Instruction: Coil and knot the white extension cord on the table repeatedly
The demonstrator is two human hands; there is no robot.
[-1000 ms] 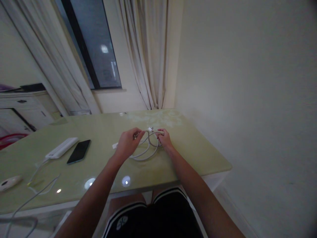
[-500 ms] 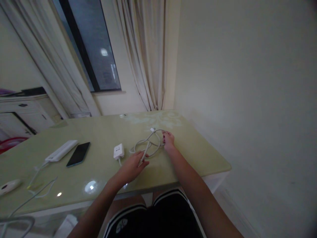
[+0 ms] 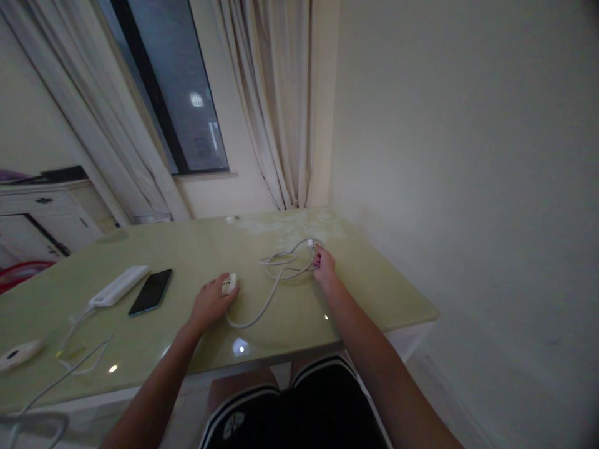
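Observation:
A small white extension socket [image 3: 229, 284] lies on the table, and my left hand [image 3: 213, 302] is closed on it from the near left side, fingers over its left edge and thumb at its right. From the socket a white cable [image 3: 266, 304] curves toward me and then up into loose loops. At the right end of those loops my right hand [image 3: 324, 262] pinches the cable, its fingertips partly hidden. Just beyond those fingertips is the white plug [image 3: 310, 243].
A black phone [image 3: 150, 292] and a longer white power strip [image 3: 119, 286] with its own cord lie to the left. A white oval device [image 3: 21, 355] sits near the left edge. The pale green table [image 3: 374, 293] meets a wall at right.
My left hand has let go of the cable and moved left onto the socket. The loops have shifted right and loosened; the plug has moved right with my right hand.

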